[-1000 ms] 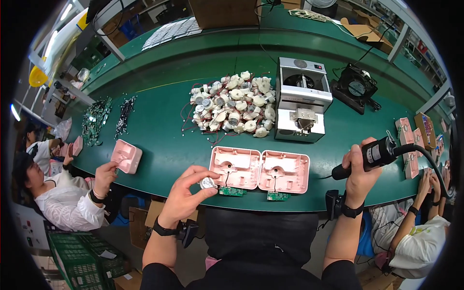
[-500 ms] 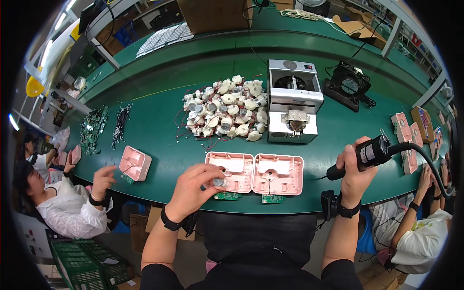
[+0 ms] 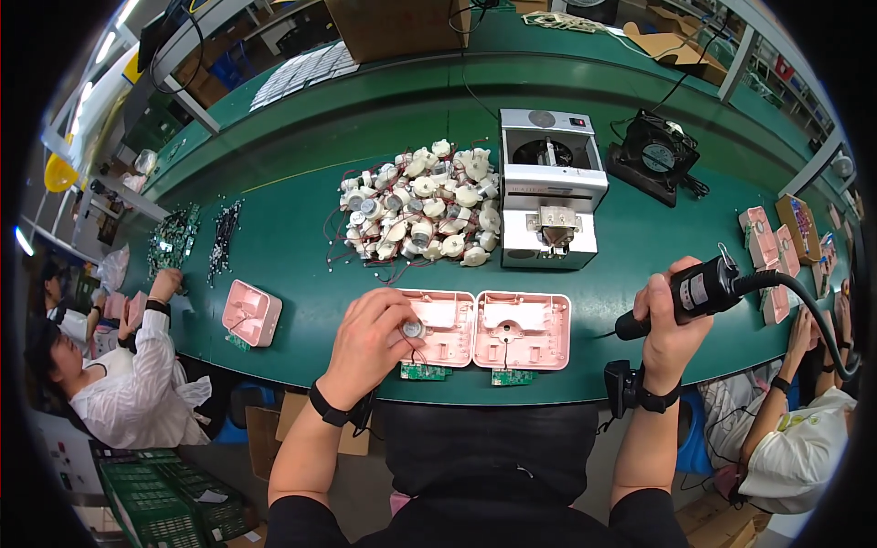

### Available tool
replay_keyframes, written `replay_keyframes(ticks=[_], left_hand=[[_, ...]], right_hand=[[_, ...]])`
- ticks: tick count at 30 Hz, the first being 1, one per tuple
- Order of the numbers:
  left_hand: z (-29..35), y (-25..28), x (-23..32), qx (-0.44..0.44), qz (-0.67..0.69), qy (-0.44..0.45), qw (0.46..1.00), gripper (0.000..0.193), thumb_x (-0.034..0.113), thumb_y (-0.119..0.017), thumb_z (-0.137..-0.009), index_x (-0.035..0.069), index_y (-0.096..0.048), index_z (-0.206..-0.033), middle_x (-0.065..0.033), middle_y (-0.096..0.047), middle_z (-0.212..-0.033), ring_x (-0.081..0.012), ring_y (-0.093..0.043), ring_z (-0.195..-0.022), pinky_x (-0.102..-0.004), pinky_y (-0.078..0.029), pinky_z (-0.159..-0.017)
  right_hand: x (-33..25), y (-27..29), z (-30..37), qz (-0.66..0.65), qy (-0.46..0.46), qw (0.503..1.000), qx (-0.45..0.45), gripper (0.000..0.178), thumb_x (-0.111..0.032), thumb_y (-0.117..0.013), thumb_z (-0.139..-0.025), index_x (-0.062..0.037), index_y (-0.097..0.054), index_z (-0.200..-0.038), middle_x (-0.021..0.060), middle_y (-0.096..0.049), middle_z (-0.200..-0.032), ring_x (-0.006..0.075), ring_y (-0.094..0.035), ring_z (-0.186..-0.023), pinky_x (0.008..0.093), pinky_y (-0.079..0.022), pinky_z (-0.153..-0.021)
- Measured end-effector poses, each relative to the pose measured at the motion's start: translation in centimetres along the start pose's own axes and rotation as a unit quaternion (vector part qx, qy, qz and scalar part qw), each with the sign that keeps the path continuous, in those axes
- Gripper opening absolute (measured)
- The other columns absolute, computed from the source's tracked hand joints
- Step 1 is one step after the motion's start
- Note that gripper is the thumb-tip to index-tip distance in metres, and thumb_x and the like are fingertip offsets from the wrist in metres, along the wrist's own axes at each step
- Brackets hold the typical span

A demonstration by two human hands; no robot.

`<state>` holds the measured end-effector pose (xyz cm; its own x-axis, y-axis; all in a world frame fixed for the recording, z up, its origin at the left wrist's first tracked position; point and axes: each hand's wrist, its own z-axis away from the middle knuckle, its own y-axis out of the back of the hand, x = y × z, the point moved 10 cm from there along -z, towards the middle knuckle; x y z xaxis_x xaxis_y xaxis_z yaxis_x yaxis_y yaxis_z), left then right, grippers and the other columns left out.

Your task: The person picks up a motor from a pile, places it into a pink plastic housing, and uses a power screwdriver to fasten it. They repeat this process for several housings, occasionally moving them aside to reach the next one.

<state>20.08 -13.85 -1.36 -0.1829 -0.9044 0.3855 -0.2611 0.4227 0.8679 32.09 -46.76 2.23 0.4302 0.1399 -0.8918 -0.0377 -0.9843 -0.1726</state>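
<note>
Two pink plastic housings lie open side by side in front of me, the left housing (image 3: 449,318) and the right housing (image 3: 545,336). Green circuit boards (image 3: 422,373) hang from thin wires at their near edges. My left hand (image 3: 370,340) reaches over the left housing, its fingers closed on a small motor (image 3: 414,329) with a silver round end, at that housing's left side. Gripped in my right hand (image 3: 674,324) is a black electric screwdriver (image 3: 702,290), its thin bit pointing left, to the right of the right housing and apart from it.
Behind the housings lies a heap of white motors (image 3: 420,205) with red wires. A white screw-feeding machine (image 3: 550,196) and a black fan (image 3: 660,160) stand beside it. Another pink housing (image 3: 251,313) and small boards (image 3: 174,239) are on the left. Co-workers sit at both sides.
My left hand has turned the motor, so its round silver end faces up over the left housing. My right hand stays put. The left co-worker's hand has moved back toward the small boards.
</note>
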Motion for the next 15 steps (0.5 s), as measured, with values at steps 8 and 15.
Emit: replay_keyframes(ticks=[8, 15], left_hand=[[0.1, -0.4, 0.0, -0.023, -0.007, 0.019, 1.000, 0.041, 0.016, -0.082, -0.069, 0.008, -0.063, -0.104, -0.0065, -0.066, -0.108, -0.0274, -0.060, -0.107, -0.0408, -0.045, -0.093], [-1.4, 2.8, 0.2, -0.059, 0.095, -0.033, 0.993, 0.041, 0.013, -0.081, -0.073, 0.007, -0.065, -0.111, -0.0086, -0.068, -0.109, -0.0278, -0.063, -0.104, -0.0390, -0.047, -0.093]], right_hand=[[0.2, -0.1, -0.2, 0.004, -0.004, 1.000, -0.002, 0.022, 0.003, -0.061, -0.090, -0.0006, -0.050, -0.108, 0.0033, -0.053, -0.073, 0.0104, -0.051, -0.052, 0.0260, -0.044, -0.051], [0.0, -0.3, 0.2, 0.012, -0.005, 1.000, -0.001, 0.022, 0.003, -0.061, -0.089, -0.0009, -0.051, -0.108, 0.0031, -0.053, -0.074, 0.0103, -0.051, -0.052, 0.0252, -0.043, -0.050]])
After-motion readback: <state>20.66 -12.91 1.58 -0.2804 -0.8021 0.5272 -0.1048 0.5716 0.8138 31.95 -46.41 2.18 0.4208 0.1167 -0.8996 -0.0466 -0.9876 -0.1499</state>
